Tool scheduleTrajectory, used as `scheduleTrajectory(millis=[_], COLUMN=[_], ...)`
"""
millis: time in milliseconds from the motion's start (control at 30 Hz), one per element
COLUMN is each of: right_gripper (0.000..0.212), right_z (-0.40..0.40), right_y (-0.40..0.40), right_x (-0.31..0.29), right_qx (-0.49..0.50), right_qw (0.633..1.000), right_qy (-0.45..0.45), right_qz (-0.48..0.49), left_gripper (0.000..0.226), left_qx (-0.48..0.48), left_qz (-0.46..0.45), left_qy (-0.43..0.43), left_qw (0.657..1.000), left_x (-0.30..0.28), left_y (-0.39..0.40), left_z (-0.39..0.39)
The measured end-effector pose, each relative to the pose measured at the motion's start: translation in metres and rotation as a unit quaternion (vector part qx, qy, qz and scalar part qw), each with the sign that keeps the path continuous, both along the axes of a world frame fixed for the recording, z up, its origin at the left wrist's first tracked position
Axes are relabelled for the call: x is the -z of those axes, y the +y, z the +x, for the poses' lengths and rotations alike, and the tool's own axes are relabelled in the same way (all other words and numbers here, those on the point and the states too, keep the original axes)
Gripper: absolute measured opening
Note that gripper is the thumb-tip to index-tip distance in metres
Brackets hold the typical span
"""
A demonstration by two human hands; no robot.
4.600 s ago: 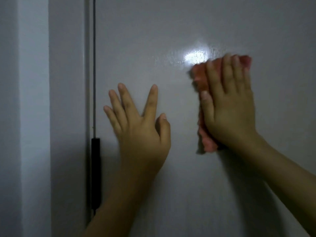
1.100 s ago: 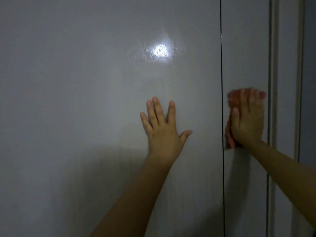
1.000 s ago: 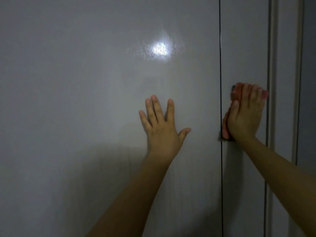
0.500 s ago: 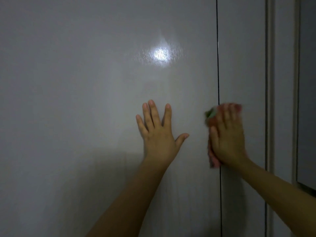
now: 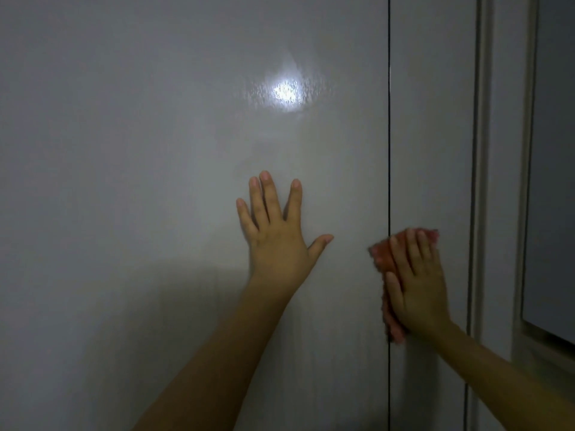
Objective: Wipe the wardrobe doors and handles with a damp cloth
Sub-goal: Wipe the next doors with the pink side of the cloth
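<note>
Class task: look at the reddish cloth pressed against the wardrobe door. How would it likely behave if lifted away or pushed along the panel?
The cloth looks soft and floppy: it bunches unevenly under the flat right hand, so it would probably droop if lifted. It likely slides easily, since the door looks smooth and glossy. It seems light, held up by palm pressure alone.

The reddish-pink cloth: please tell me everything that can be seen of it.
The reddish-pink cloth looks soft and nubbly, bunched into a tall pad. The right hand presses it flat against the grey wardrobe doors, fingers straight, covering most of it. Only its top edge, left side and bottom end show. It lies across the dark vertical gap between two doors. Dampness cannot be judged.
</note>
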State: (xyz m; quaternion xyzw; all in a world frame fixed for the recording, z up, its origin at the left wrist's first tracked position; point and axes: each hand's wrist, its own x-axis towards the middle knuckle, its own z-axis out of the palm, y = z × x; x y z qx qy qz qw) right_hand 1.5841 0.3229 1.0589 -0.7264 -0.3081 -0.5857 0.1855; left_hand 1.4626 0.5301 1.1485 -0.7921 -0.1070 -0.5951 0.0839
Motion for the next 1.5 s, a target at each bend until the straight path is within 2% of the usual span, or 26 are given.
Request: scheduleTrajectory(millis=[67, 100, 200, 267, 333, 433, 500, 567, 633, 667, 700, 733, 800, 867, 933, 1000, 1067, 1100, 1133, 1167, 1233, 1300, 1333, 1400, 1433, 1500], right_gripper=[0.055, 0.056, 0.06, 0.058, 0.056, 0.054, 0.054, 0.054, 0.055, 0.056, 0.058, 0.059, 0.056, 0.055, 0.055, 0.056, 0.056, 0.056, 0.057, 0.057, 0.058, 0.056, 0.055, 0.056, 0.056, 0.056], right_z=[0.012, 0.018, 0.017, 0.005, -0.006, -0.006, 0.002, 0.003, -0.006, -0.015, -0.025, -0.033, -0.038, -0.032, -0.022, -0.021, -0.035, -0.043, -0.052, -0.059, -0.059, -0.05, -0.048, -0.052, -0.059, -0.073], right_y=[-0.024, -0.031, -0.025, 0.004, 0.026, 0.017, 0.001, -0.001, 0.027, 0.046, 0.064, 0.077, 0.081, 0.061, 0.043, 0.044, 0.076, 0.094, 0.109, 0.118, 0.113, 0.091, 0.087, 0.093, 0.105, 0.137], right_x=[-0.004, -0.01, -0.016, -0.001, 0.024, 0.044, 0.037, 0.021, 0.011, 0.011, 0.014, 0.02, 0.031, 0.024, 0.009, -0.007, -0.014, -0.013, -0.01, -0.002, 0.014, 0.009, 0.006, 0.001, 0.0, 0.001], right_qx=[0.012, 0.015, 0.017, 0.017, 0.007, 0.001, 0.015, 0.016, 0.026, 0.028, 0.022, 0.01, -0.006, -0.008, 0.003, 0.008, 0.02, 0.017, 0.011, 0.004, -0.005, -0.011, -0.013, -0.008, -0.004, 0.007], right_qw=[0.999, 1.0, 0.972, 0.949, 0.967, 1.0, 1.0, 0.993, 0.962, 0.95, 0.952, 0.968, 0.996, 0.999, 0.997, 0.998, 0.96, 0.94, 0.94, 0.962, 1.0, 0.987, 0.984, 0.997, 1.0, 0.976], right_qy=[-0.015, 0.005, 0.102, 0.114, 0.091, 0.023, 0.0, 0.054, 0.098, 0.101, 0.094, 0.074, 0.023, -0.028, -0.043, 0.018, 0.091, 0.117, 0.119, 0.099, 0.002, -0.079, -0.09, -0.049, -0.007, 0.064], right_qz=[-0.037, -0.001, 0.208, 0.294, 0.237, 0.021, -0.013, 0.101, 0.255, 0.293, 0.289, 0.24, 0.081, -0.041, -0.066, 0.064, 0.264, 0.321, 0.321, 0.254, 0.01, -0.139, -0.154, -0.063, 0.029, 0.208], left_gripper=[0.094, 0.094, 0.093, 0.094, 0.095, 0.095, 0.095, 0.095, 0.095, 0.095, 0.095, 0.095, 0.095, 0.094, 0.091, 0.082, 0.072, 0.068, 0.065, 0.063, 0.061, 0.06, 0.06, 0.06, 0.06, 0.059], left_qx=[0.001, 0.003, 0.006, 0.002, 0.001, 0.006, 0.009, 0.007, 0.011, 0.014, 0.016, 0.018, 0.02, 0.026, 0.044, 0.08, 0.108, 0.108, 0.097, 0.082, 0.062, 0.062, 0.06, 0.062, 0.067, 0.074], left_qz=[0.006, 0.005, 0.002, 0.003, 0.007, 0.014, 0.015, 0.014, 0.014, 0.016, 0.018, 0.02, 0.025, 0.026, 0.023, 0.022, 0.036, 0.048, 0.059, 0.064, 0.053, 0.031, 0.025, 0.022, 0.019, 0.011], left_qy=[-0.014, -0.017, -0.014, -0.016, -0.025, -0.034, -0.032, -0.028, -0.032, -0.036, -0.04, -0.041, -0.04, -0.035, -0.03, -0.024, -0.037, -0.052, -0.069, -0.087, -0.103, -0.102, -0.098, -0.092, -0.093, -0.099], left_qw=[1.0, 1.0, 1.0, 1.0, 1.0, 0.999, 0.999, 0.999, 0.999, 0.999, 0.999, 0.999, 0.999, 0.999, 0.998, 0.996, 0.993, 0.992, 0.991, 0.991, 0.991, 0.992, 0.993, 0.994, 0.993, 0.992], left_x=[0.0, 0.0, -0.002, -0.001, 0.001, 0.0, 0.0, 0.0, -0.001, -0.001, -0.001, -0.001, -0.001, -0.001, -0.003, -0.006, -0.009, -0.009, -0.009, -0.008, -0.004, 0.0, 0.002, 0.004, 0.004, 0.004], left_y=[0.0, 0.0, -0.002, 0.001, 0.002, 0.002, 0.002, 0.001, 0.0, 0.001, 0.002, 0.003, 0.004, 0.004, 0.005, 0.01, 0.021, 0.029, 0.038, 0.047, 0.068, 0.082, 0.088, 0.093, 0.093, 0.092], left_z=[0.003, 0.004, 0.003, 0.004, 0.006, 0.006, 0.006, 0.005, 0.006, 0.006, 0.007, 0.007, 0.007, 0.006, 0.001, -0.008, -0.02, -0.025, -0.03, -0.035, -0.042, -0.048, -0.05, -0.051, -0.05, -0.048])
